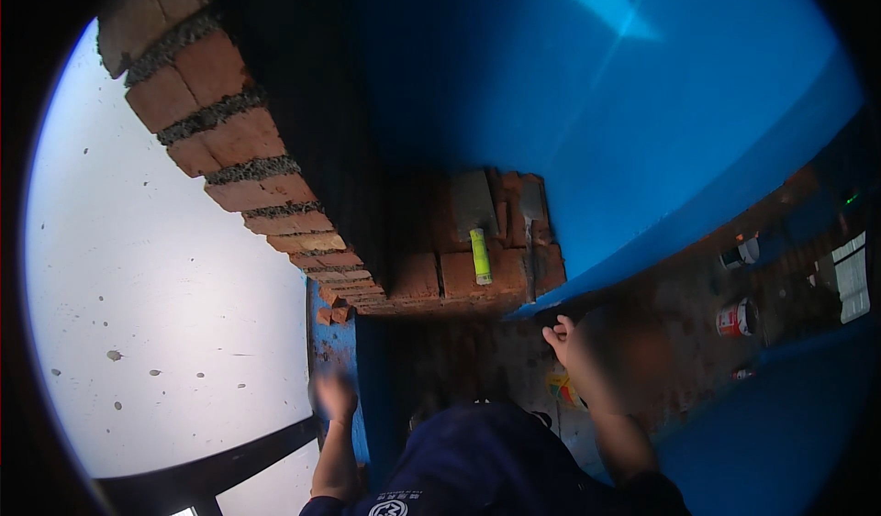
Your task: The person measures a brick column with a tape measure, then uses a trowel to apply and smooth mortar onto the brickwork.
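**Trowel on the brick ledge**

The trowel lies flat, a yellow-green cylinder (apparently its handle) at its near end; a narrower metal tool lies just to its right. The right hand is near that tool's end, grip apart, nothing seen in it. The left hand is at a blue sill near loose brick pieces; blur hides its grip, so I cannot tell its state.
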`<action>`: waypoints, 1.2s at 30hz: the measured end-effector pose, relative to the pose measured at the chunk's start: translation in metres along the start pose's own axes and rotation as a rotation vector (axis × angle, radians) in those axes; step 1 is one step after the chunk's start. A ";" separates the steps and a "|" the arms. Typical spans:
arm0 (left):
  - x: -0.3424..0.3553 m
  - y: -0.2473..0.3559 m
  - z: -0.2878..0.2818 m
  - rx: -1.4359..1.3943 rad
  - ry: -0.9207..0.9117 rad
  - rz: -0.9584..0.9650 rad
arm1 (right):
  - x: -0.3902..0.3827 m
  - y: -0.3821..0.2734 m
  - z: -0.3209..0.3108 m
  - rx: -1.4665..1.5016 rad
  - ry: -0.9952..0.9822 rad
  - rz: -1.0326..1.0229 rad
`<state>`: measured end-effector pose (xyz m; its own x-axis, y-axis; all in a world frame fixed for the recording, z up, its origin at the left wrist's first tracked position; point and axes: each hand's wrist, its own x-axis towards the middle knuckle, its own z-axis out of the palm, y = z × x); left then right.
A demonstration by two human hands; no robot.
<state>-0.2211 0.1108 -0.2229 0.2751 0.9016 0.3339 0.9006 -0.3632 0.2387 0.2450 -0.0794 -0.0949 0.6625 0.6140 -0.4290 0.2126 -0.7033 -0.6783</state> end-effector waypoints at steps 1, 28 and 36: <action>-0.008 -0.016 0.007 -0.007 -0.475 -0.297 | 0.013 -0.020 0.008 0.042 0.019 0.006; 0.174 0.352 -0.018 -1.873 -0.879 -0.682 | -0.045 -0.036 -0.007 0.834 -0.549 -0.362; 0.072 0.329 -0.112 -1.538 -0.889 -0.698 | -0.044 0.000 0.040 0.455 -0.442 -0.581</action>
<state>0.0569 0.0297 -0.0184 0.5658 0.6199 -0.5438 0.0147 0.6518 0.7583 0.1866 -0.0923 -0.1000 0.1769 0.9818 -0.0687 0.0599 -0.0804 -0.9950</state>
